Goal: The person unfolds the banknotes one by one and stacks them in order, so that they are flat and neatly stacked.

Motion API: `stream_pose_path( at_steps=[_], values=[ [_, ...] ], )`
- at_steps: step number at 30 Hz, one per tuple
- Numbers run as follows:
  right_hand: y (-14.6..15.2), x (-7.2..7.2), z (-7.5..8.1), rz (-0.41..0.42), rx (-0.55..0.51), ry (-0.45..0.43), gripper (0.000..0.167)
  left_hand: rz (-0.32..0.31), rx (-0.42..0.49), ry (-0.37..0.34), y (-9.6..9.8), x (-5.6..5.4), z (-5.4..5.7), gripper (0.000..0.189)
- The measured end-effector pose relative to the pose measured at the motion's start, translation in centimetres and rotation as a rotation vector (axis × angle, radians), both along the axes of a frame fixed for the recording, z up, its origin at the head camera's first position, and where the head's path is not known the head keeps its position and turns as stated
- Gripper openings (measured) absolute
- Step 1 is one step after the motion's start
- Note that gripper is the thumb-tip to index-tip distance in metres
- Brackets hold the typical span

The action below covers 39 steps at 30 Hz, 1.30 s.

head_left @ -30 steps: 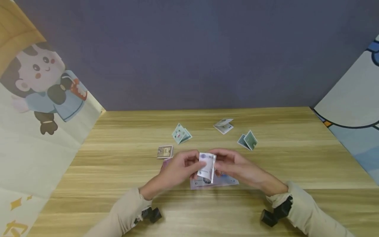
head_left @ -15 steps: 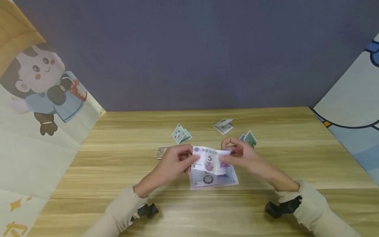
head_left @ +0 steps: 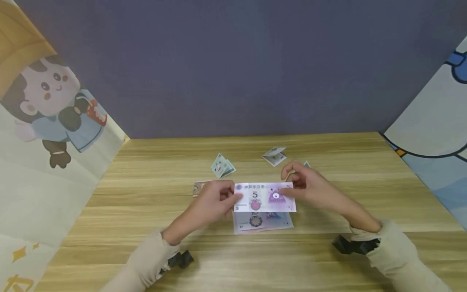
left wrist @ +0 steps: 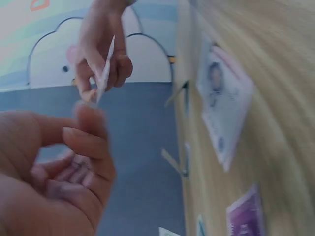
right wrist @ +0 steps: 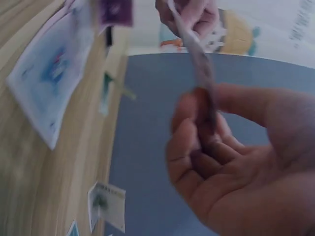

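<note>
A purple play banknote [head_left: 266,205] marked 5 is stretched flat between both hands above the table. My left hand [head_left: 216,200] pinches its left edge between thumb and fingers. The note's right end is pinched by my right hand [head_left: 311,186]; in the right wrist view the note [right wrist: 199,64] appears edge-on. Underneath, a bluish banknote [head_left: 262,224] marked 10 lies spread on the table, with a pinkish edge showing below it. A purple note [left wrist: 246,214] lies on the table in the left wrist view; the left hand hides it from the head view.
Behind the hands stand a folded light green note [head_left: 221,166] and a folded greyish note [head_left: 273,157]. A brown note [head_left: 198,188] is partly covered by the left hand. The right hand mostly hides a dark green folded note [head_left: 306,164]. A dark panel [head_left: 255,73] closes the table's back.
The purple note has gone from curled and creased to opened out flat. My right hand has moved right with its end, while the left hand has shifted only slightly.
</note>
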State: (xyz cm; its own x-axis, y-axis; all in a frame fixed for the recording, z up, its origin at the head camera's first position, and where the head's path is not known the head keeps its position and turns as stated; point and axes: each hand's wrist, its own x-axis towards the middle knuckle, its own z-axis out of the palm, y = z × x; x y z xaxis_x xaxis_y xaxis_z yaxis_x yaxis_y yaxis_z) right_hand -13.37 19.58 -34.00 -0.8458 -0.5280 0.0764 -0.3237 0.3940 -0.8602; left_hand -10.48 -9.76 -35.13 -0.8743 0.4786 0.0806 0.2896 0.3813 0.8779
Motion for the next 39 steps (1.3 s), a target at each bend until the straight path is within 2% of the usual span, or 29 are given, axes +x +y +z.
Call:
stream_pose_path(
  at_steps=[4,7,9,12,17,26,34,37,39],
  values=[
    [-0.3,-0.2,-1.6,0.076,0.165,0.099,0.022,0.002,-0.191,0.027,1.0,0.3,-1.7,0.014],
    [-0.6,-0.4,-2.5,0.101,0.259,0.142,0.017,0.01,-0.295,0.072,1.5,0.5,-2.9,0.016],
    [-0.8,-0.4,-3.1,0.111,0.306,0.154,0.015,0.013,-0.328,0.075,1.7,0.5,-3.4,0.016],
    [-1.0,-0.5,-3.7,0.128,0.364,0.169,0.013,0.003,-0.352,0.041,1.6,0.3,-4.0,0.015],
    [-1.1,-0.3,-4.3,0.159,0.404,0.161,0.014,-0.016,-0.401,0.011,1.4,0.0,-4.7,0.013],
    [-1.4,-0.3,-4.7,0.178,0.442,0.122,0.015,-0.015,-0.431,-0.023,1.5,-0.2,-5.0,0.013],
    [-1.9,0.5,-4.5,0.182,0.475,0.197,0.019,0.004,-0.481,0.047,1.6,-0.1,-5.1,0.021],
    [-1.9,0.9,-4.3,0.16,0.529,0.201,0.021,0.026,-0.508,0.073,1.7,0.2,-5.0,0.02],
    [-1.9,1.2,-4.2,0.141,0.569,0.207,0.023,0.046,-0.531,0.077,1.7,0.4,-4.9,0.037]
  ],
)
